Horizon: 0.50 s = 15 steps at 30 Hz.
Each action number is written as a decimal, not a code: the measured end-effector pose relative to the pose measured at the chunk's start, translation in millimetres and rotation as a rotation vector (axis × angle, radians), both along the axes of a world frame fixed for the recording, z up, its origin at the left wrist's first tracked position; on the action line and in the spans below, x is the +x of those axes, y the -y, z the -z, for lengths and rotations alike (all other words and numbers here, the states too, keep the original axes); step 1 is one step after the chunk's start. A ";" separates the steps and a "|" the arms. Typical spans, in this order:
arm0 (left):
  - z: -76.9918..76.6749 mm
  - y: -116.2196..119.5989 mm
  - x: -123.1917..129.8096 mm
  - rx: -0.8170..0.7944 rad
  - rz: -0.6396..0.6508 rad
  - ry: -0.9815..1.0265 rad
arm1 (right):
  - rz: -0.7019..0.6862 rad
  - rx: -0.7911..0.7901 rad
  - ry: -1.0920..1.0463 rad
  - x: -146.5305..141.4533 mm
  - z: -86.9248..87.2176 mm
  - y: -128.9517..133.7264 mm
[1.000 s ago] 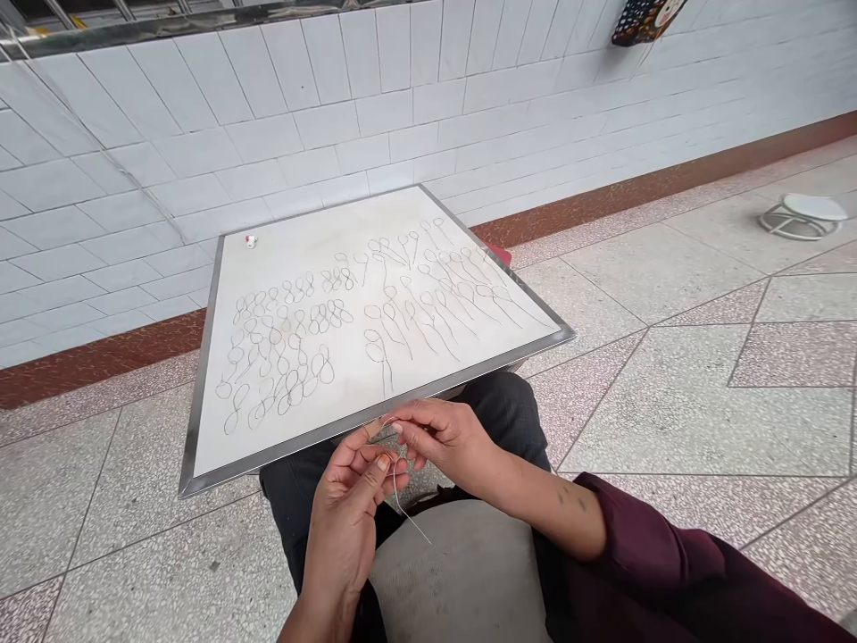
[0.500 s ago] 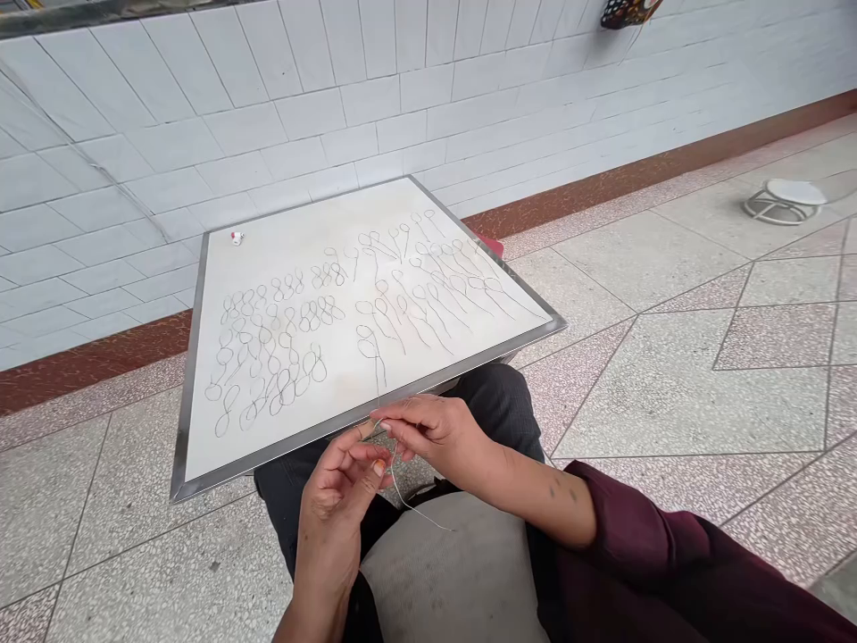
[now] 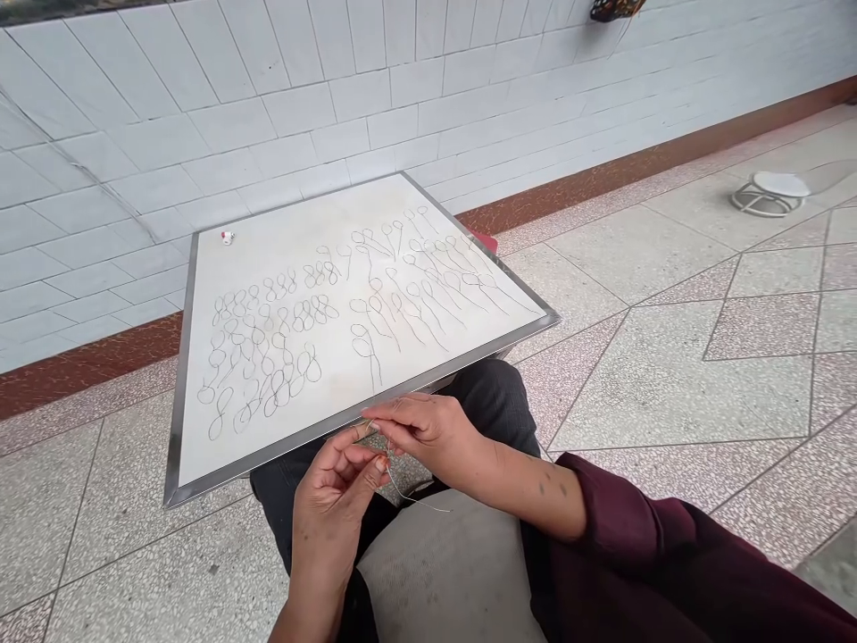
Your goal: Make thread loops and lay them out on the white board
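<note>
Over my lap, just off the near edge of the white table (image 3: 321,198), my two hands come together on one thin piece of string (image 3: 416,502). My left hand (image 3: 338,487) pinches it between thumb and fingers. My right hand (image 3: 425,427) has its thumb and index finger closed on the upper part. The string's loose end trails down toward the grey cloth on my lap. On the table lie rows of thin looped strings: figure-eight loops (image 3: 309,364) on the left and loops with long tails (image 3: 362,345) on the right.
A small red-and-white object (image 3: 228,237) sits at the table's far left corner. The table's metal rim (image 3: 469,355) runs close past my hands. A white round stool (image 3: 769,193) stands on the tiled floor at the right. Behind the table rises a white tiled wall (image 3: 375,89).
My left thumb has closed against the fingers on the string, and its hanging end has shifted slightly. The view has moved a little; the strings on the table lie as before.
</note>
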State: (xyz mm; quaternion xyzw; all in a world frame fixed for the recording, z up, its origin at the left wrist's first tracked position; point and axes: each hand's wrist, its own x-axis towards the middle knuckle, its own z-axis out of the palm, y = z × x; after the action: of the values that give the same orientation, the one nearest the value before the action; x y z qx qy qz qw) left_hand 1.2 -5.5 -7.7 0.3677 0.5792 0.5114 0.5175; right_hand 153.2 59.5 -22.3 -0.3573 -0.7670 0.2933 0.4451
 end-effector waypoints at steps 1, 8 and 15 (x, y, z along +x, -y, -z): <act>-0.9 0.1 0.1 0.001 0.005 -0.005 | 0.005 0.007 -0.002 0.1 0.3 0.0; -3.2 2.2 4.1 0.020 -0.008 -0.055 | 0.038 0.027 0.022 -1.9 0.5 0.6; -3.4 2.7 8.1 0.030 -0.036 -0.044 | 0.025 0.052 0.014 -2.4 1.4 0.2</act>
State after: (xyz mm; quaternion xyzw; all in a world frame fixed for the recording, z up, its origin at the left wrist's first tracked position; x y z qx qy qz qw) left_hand 9.3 -8.2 -4.4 0.3762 0.5890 0.5211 0.4900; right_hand 150.8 59.3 -23.8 -0.3571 -0.7730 0.2649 0.4525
